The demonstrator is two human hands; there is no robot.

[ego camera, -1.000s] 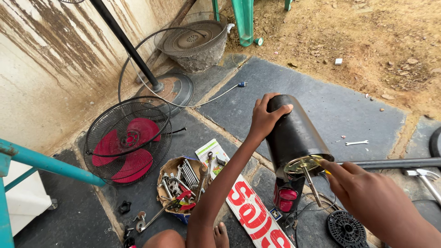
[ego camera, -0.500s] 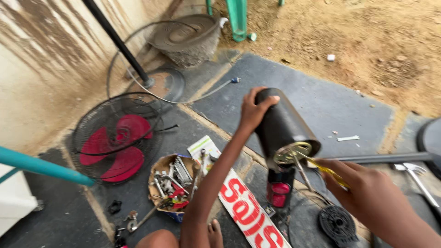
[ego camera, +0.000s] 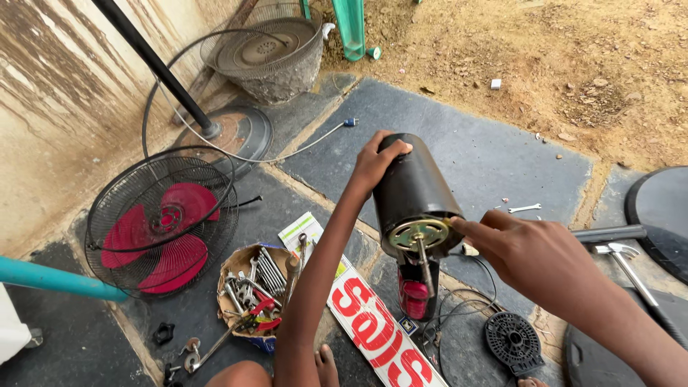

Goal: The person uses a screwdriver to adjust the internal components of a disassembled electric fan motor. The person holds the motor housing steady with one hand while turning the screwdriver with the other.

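Your left hand grips the rear of the glossy black fan motor housing; your right hand, fingers loosely extended, touches its brass-coloured front plate

black round base cut off at right edge | motor far end hidden under left hand | tools in the box too small to tell

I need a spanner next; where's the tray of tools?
In the head view, lower left of centre: the tool tray sits on the ground between the red fan and the left forearm.
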